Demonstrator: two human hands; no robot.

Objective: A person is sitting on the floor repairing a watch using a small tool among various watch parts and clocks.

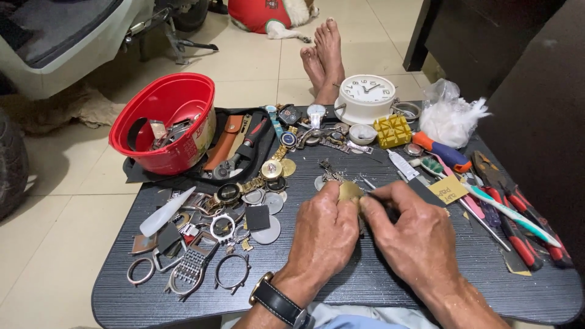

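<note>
Wristwatch point(277, 300), black-strapped, sits on my left forearm at 6 o'clock, closest to the lens. Head view only. My left hand point(323, 234) pinches a small brass-coloured watch part point(350, 191) near the centre of the dark table point(365, 286), fingers closed on it so it stays put. My right hand point(411, 234) meets it from 3 o'clock, fingers pressed together around a thin metal tool point(367, 182) whose tip pokes out at 12 o'clock of the knuckles; both hands rest on the tabletop, which I judge steadies the fine work.

At 9 o'clock lies a scatter of watch cases and rings point(201, 256), spread flat, probably so each piece shows. A red bowl point(164, 122) at 10 o'clock holds straps and scraps. At 12 o'clock stands a white clock point(365, 94), with a yellow block point(392, 130) just beside it. At 2 o'clock sit a clear plastic bag point(451, 116) and an orange-and-blue handled tool point(443, 151). Red-handled pliers point(518, 213) and a toothbrush point(487, 198) lie at 3 o'clock, within reach of the working hand. Bare feet point(323, 58) show on the floor tiles beyond the table.
</note>
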